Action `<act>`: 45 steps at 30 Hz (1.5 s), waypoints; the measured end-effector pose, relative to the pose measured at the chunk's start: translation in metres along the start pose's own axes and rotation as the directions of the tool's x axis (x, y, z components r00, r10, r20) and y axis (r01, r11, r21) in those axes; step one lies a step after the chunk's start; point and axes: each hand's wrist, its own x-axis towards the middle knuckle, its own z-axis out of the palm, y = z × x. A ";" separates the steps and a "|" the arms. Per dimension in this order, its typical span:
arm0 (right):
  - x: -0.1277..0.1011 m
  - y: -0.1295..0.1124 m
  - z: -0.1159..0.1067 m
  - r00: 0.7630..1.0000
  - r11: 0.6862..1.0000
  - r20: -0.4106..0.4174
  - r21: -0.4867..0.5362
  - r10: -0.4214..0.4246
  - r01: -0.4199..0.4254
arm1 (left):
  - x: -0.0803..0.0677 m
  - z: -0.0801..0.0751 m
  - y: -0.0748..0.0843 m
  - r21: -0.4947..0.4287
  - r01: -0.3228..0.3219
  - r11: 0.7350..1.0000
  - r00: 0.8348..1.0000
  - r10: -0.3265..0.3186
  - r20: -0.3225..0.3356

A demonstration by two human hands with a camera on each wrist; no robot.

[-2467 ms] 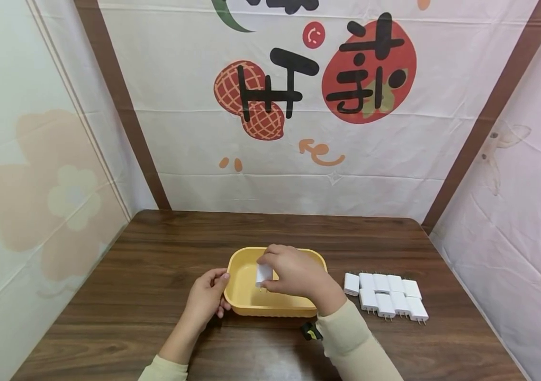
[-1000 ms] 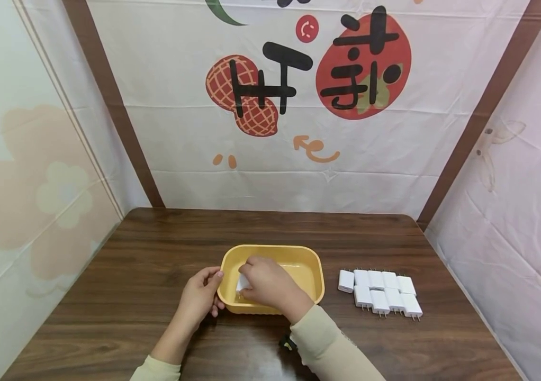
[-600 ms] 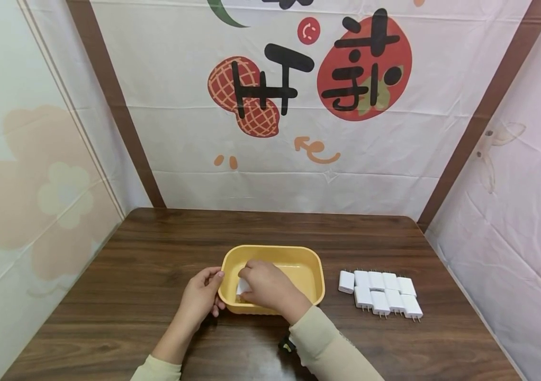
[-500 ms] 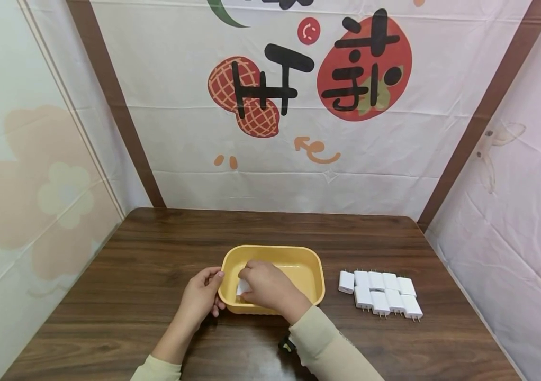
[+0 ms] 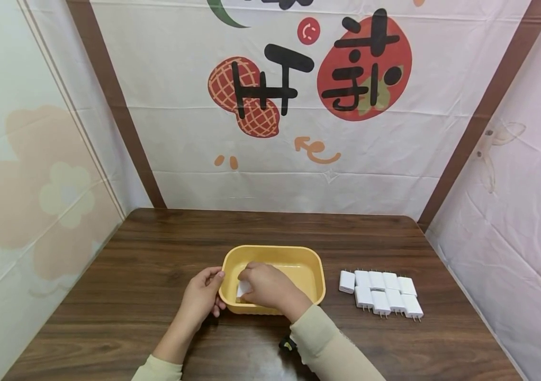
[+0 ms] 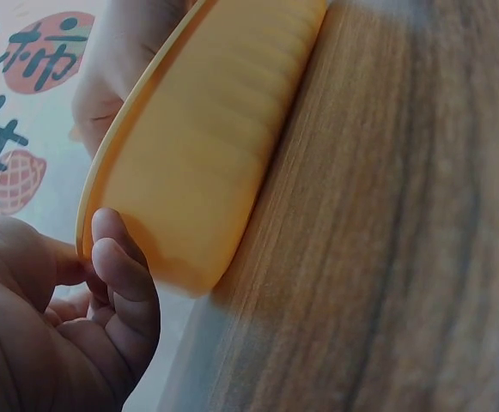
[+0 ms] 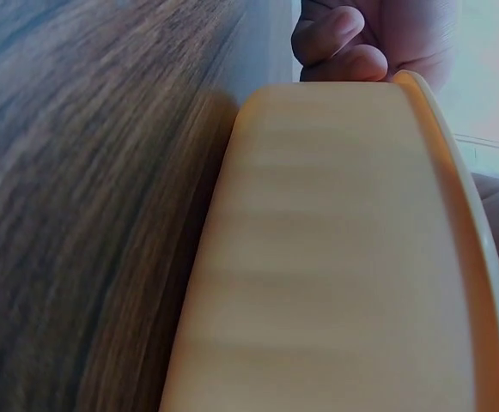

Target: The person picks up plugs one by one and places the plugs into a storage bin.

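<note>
Down at the left end of the yellow tub, your right hand pinches one white charger low inside, your left hand curls on the rim to steady it, and nine chargers wait in two rows on the table.

Your head view is bright, evenly lit and sharp, with walls bowing at the frame edges; both wrist views are dim, soft and blurred up close.
</note>
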 end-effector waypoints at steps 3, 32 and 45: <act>0.000 0.000 0.000 1.000 1.000 0.010 0.021 -0.001 0.001 | 0.000 0.000 0.000 -0.008 0.001 1.000 1.000 -0.001 -0.003; 0.005 0.006 0.007 0.998 0.994 0.028 0.102 -0.054 0.050 | 0.000 0.001 0.001 -0.015 -0.003 1.000 1.000 0.003 0.004; 0.005 0.005 0.009 0.998 0.991 0.037 0.126 -0.047 0.042 | 0.000 0.002 0.001 -0.008 -0.006 1.000 1.000 0.006 -0.005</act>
